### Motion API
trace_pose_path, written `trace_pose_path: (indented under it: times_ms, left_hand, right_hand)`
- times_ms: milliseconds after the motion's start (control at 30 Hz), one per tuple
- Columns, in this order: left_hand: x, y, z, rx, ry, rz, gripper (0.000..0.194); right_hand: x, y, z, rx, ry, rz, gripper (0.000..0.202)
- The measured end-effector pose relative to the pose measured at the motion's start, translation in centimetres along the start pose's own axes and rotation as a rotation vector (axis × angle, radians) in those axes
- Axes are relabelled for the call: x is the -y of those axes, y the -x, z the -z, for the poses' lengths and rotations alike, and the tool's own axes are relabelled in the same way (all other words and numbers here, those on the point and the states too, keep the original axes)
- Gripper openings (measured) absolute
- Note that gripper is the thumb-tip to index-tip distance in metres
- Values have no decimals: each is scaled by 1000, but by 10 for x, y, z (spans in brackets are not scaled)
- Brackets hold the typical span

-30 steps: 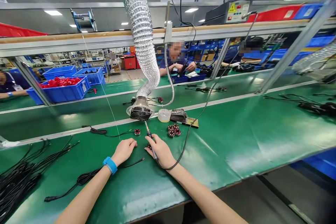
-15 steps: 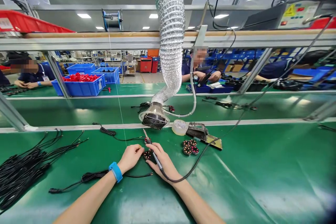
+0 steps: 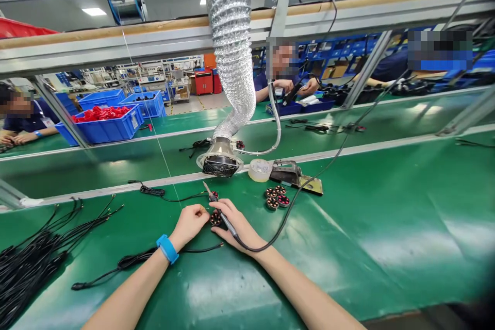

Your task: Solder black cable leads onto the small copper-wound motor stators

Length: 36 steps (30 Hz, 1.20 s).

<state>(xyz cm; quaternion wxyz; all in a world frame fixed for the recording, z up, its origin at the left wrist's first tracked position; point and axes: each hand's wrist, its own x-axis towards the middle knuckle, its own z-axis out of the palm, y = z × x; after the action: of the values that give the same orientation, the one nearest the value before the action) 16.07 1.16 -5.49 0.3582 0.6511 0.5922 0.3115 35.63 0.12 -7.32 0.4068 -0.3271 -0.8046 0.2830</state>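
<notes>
A small round part (image 3: 215,218) sits right at the tips of the right grip (image 3: 242,227), between its thumb and finger. I can't tell if they pinch it. The right grip is curled around a soldering iron (image 3: 229,225), whose tip points up and away. The left grip (image 3: 189,226) is just beside the round part, its thumb and finger pinched together on a bit of thin wire (image 3: 205,209). A blue band (image 3: 167,249) is on that wrist.

In front of the right grip, another round part (image 3: 214,195) peeks out behind the iron. To its right are four more round parts (image 3: 272,203) in a bunch. Past them are a roll of tape (image 3: 260,170) and a stand (image 3: 286,173). A fan (image 3: 220,165) hangs ahead of both grips. Left of the left grip, a big pile of black cords (image 3: 31,263) lies on the green desk (image 3: 328,268).
</notes>
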Motion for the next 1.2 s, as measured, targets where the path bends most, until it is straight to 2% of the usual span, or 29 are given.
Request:
trace_pose_path:
  times_ms: [200, 267, 467, 600, 733, 967, 1100, 1200]
  left_hand:
    - [-8, 1, 6, 126, 179, 58, 17]
    - [-12, 3, 4, 114, 249, 63, 19]
    - [-15, 7, -4, -43, 293, 83, 31]
    - [-12, 7, -4, -1, 156, 67, 38]
    - [-13, 7, -1, 35, 95, 66, 27]
    - [-21, 11, 0, 124, 229, 184, 27]
    - [-22, 12, -3, 81, 370, 242, 31]
    - [-21, 12, -1, 30, 373, 236, 39]
  right_hand:
    - [1, 0, 1, -21, -18, -6, 63]
    - [1, -1, 0, -27, -6, -6, 62]
    - [2, -1, 0, -49, 29, -6, 61]
    - [0, -1, -1, -51, 13, -18, 64]
    - [1, 0, 0, -50, -10, -17, 63]
    - [3, -1, 1, -62, -5, 10, 59]
    - [4, -2, 2, -65, 0, 8, 60]
    - [4, -2, 3, -52, 12, 16, 61]
